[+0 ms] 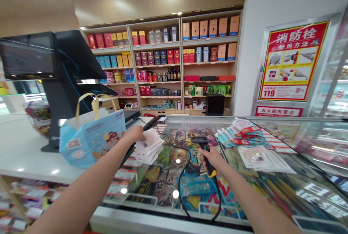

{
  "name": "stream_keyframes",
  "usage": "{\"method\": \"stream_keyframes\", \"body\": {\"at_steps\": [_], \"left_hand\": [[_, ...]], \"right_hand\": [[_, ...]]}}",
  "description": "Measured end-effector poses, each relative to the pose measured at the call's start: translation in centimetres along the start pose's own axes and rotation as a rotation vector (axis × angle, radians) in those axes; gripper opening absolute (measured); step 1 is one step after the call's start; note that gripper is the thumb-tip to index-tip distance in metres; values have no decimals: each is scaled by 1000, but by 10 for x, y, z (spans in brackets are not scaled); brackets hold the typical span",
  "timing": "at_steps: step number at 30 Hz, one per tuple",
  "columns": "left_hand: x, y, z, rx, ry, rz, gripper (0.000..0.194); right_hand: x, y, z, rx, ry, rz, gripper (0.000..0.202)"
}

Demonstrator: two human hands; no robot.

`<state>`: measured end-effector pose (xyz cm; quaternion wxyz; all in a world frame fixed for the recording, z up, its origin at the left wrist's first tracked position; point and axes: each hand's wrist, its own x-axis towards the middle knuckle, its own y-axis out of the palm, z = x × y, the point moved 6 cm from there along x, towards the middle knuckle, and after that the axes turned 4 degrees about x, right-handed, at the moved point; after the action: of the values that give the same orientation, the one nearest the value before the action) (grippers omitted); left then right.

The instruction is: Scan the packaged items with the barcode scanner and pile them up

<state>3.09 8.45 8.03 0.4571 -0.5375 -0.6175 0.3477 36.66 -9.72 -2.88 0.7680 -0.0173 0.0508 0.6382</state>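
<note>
My left hand [136,134] is closed on a bunch of flat white packets [149,146], held over the left part of the glass counter. My right hand [212,158] is wrapped round the handle of a black and yellow barcode scanner [200,140], whose head points left. A black cable loops down from the scanner's handle over the glass. Right of my right hand, a pile of red and light-blue packets [241,135] lies on the glass, with more white packets [261,157] spread in front of it.
A light-blue bag [92,136] with yellow handles stands on the white counter [16,154] at the left, beside a black monitor stand [58,96]. Snacks fill the case under the glass. Shelves [160,63] of boxes and bottles line the back wall.
</note>
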Motion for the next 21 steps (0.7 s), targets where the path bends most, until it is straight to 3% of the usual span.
{"method": "stream_keyframes", "body": {"at_steps": [3, 6, 7, 9, 11, 14, 16, 21], "left_hand": [[-10, 0, -10, -392, -31, 11, 28], [-21, 14, -46, -791, -55, 58, 25], [-25, 20, -61, -891, -42, 35, 24], [-33, 34, -89, -1021, -9, -130, 21], [-42, 59, -109, -1112, -37, -245, 19], [-51, 103, -125, -1098, -132, -290, 15], [-56, 121, -129, -994, -127, -315, 11], [-64, 132, -134, -890, -44, -290, 9]], "right_hand": [[-5, 3, 8, 63, -2, 21, 25], [-12, 6, 17, 139, 0, 22, 27], [-14, 6, 19, 151, 0, 18, 28], [-17, 7, 23, 153, -10, 26, 31], [-17, 7, 24, 148, -37, 41, 33], [-14, 5, 23, 132, -76, 52, 32], [-13, 5, 21, 94, -88, 51, 31], [-14, 5, 21, 7, -83, 20, 31]]}}
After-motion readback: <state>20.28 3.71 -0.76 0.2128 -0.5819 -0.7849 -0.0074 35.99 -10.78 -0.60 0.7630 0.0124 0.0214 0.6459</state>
